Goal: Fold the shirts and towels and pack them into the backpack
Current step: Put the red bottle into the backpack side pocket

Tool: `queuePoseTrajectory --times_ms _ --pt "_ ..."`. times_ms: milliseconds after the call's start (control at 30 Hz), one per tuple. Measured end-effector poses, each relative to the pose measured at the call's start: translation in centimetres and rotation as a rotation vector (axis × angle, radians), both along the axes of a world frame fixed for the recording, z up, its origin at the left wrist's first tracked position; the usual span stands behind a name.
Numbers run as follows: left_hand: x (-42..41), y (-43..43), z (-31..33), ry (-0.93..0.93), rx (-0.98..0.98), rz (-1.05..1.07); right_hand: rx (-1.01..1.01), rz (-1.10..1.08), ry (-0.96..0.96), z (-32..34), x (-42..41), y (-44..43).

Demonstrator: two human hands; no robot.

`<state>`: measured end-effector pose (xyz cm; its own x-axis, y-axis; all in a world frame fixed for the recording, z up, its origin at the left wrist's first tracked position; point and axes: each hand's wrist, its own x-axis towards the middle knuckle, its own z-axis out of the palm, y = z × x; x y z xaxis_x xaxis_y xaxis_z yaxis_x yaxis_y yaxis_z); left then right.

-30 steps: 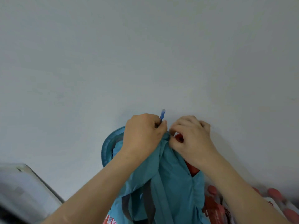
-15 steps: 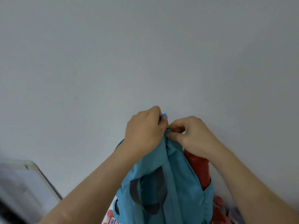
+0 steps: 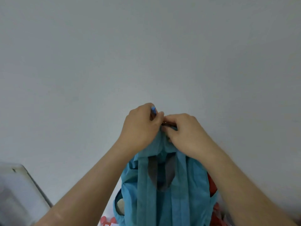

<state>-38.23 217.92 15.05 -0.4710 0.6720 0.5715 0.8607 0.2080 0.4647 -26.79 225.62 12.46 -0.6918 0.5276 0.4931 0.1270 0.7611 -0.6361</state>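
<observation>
Head view is mostly plain pale grey wall [image 3: 146, 46], so there's loads of open room above the hands and out to both sides. The teal fabric backpack [image 3: 187, 185] sits upright in the lower middle with its strap side facing the camera, and its bottom is cut off by the frame edge. A pale grey slanted panel [image 3: 16, 193] fills the bottom left corner, well apart from the bag. The left hand [image 3: 140, 128] has its fingers curled, pinching a small blue zipper pull [image 3: 153, 110] at the very top. The right hand [image 3: 187, 132] is touching it, fingers curled round the bunched top fabric. Something red [image 3: 211, 185] shows along the bag's right side, can't tell what. The left side pocket [image 3: 120, 207] holds something pale, too blurry to name.
</observation>
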Motion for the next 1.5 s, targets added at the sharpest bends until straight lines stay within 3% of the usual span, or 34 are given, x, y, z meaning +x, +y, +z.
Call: queuePoseTrajectory --times_ms 200,300,400,467,633,700,833,933,1167,1267,1367,1500 --pt "-0.4 -1.4 -0.9 -0.008 0.033 0.058 -0.192 0.009 0.065 -0.1 0.3 0.5" --pt "-1.8 -2.5 -2.0 -0.172 0.042 0.087 -0.29 -0.049 0.034 0.0 1.8 1.8" --pt "-2.0 -3.0 -2.4 -0.255 0.031 0.064 -0.037 -0.215 -0.184 0.4 2.7 1.7" --pt "-1.8 -2.7 -1.9 -0.213 0.029 0.048 0.132 -0.253 -0.186 1.0 1.9 -0.1" --pt "-2.1 -3.0 -1.2 -0.09 -0.043 -0.024 0.256 -0.18 -0.245 0.0 -2.0 -4.0" --pt "-2.9 -3.7 -1.3 -0.18 -0.098 -0.088 0.139 -0.163 -0.215 -0.2 -1.8 -3.5" --pt "-4.3 -4.8 -2.1 -0.649 -0.094 -0.329 -0.128 -0.028 -0.168 0.2 -1.0 -2.3" --pt "-4.3 -5.2 -3.1 -0.839 -0.089 -0.424 -0.185 0.026 -0.141 0.5 -0.6 -1.9" --pt "-3.9 -5.4 -3.2 -0.777 -0.154 -0.573 -0.451 0.205 -0.084 0.6 1.2 -1.0" --pt "-4.0 -5.8 -4.7 -0.798 -0.124 -0.557 -0.546 0.154 -0.018 0.6 2.4 -0.4" --pt "-3.9 -5.1 -5.5 -0.872 -0.161 -0.565 -0.316 -0.031 -0.097 0.2 2.4 -0.5" --pt "-3.1 -4.4 -5.5 -0.926 -0.166 -0.607 -0.027 -0.127 -0.54 0.7 1.7 -2.3"
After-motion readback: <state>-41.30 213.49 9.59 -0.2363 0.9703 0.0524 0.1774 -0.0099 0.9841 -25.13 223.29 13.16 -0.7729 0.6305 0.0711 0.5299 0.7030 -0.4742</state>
